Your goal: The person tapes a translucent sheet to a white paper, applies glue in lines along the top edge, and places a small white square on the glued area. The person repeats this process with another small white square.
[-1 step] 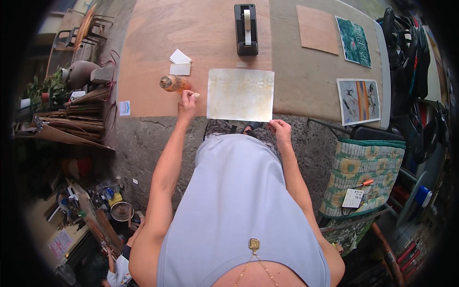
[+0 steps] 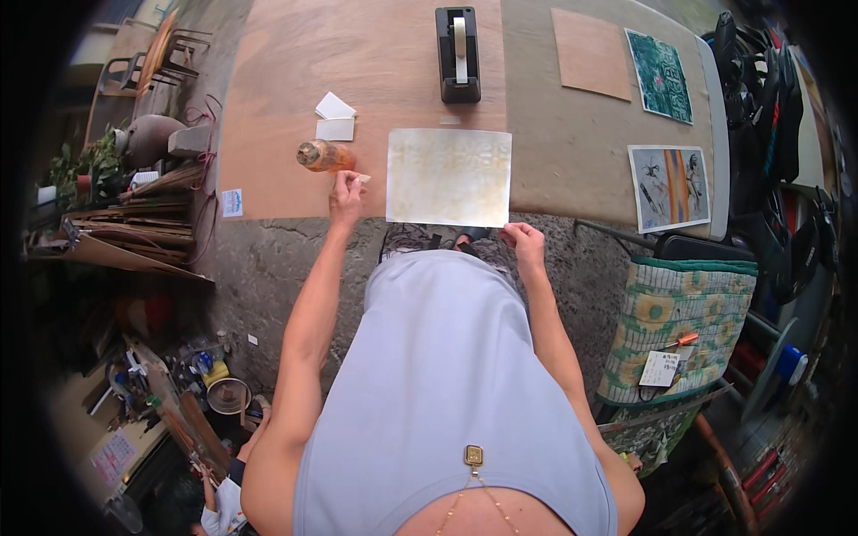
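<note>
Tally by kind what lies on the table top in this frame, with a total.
Yellowed sheet near the table edge: 1
Small white cards: 2
Orange-tinted bottle lying on its side: 1
Black tape dispenser: 1
Plain brown board: 1
Coloured prints, one green and one with orange stripes: 2
Small blue-and-white label: 1
Total: 9

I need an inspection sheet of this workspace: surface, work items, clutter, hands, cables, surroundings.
Surface: brown table, grey stretch at right.
Work items: yellowed sheet at near edge; amber bottle lying beside left hand.
Clutter: black tape dispenser, two white cards, brown board, two prints.
Hands: left hand pinches a small pale piece; right hand at the sheet's near corner.
Cables: red cord left of table.
Surroundings: patterned cushion, clay pot.
</note>
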Motion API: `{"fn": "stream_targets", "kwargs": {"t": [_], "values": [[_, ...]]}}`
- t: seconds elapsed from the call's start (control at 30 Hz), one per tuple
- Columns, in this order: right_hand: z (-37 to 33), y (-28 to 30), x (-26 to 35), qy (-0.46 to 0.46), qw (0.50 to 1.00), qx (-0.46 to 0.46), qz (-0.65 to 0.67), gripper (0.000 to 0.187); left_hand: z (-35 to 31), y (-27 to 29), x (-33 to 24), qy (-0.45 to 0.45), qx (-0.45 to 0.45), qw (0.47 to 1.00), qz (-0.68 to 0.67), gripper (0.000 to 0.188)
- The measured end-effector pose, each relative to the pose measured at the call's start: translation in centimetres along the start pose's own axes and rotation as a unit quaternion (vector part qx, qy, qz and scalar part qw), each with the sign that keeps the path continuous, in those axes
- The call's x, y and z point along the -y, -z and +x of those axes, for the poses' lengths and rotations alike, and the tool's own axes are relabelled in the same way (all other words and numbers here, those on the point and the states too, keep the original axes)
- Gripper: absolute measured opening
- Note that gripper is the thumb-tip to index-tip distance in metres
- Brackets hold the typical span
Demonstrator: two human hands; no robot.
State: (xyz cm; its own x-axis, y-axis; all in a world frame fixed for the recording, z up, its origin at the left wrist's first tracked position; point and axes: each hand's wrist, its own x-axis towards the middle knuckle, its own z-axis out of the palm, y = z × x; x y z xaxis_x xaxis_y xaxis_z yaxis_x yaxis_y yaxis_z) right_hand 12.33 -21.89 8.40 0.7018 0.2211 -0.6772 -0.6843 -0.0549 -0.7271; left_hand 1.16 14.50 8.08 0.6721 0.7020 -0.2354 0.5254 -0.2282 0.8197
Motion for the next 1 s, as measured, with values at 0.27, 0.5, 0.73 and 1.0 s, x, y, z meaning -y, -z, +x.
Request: {"fn": "stream_targets", "kwargs": {"t": [0.27,0.5,0.73,1.0], "values": [[-1.0,1.1,1.1,0.002,0.999,0.041,-0.003,0.013,-7.5,-1.6,-0.4,0.212,-0.079,0.948,-0.222,0.038],[-1.7,0.7,0.7,0.010,0.999,0.046,0.014,0.011,-10.6,-4.5,0.9,0.286,-0.083,0.913,-0.280,0.064],[-2.2,-0.1,0.6,0.026,0.999,0.028,0.002,0.013,-8.9,-3.9,0.5,0.319,-0.100,0.896,-0.291,0.067],[-3.8,-1.1,0.3,0.056,0.998,-0.012,0.032,0.014,-7.7,-3.8,0.4,0.278,-0.085,0.912,-0.291,0.067]]}}
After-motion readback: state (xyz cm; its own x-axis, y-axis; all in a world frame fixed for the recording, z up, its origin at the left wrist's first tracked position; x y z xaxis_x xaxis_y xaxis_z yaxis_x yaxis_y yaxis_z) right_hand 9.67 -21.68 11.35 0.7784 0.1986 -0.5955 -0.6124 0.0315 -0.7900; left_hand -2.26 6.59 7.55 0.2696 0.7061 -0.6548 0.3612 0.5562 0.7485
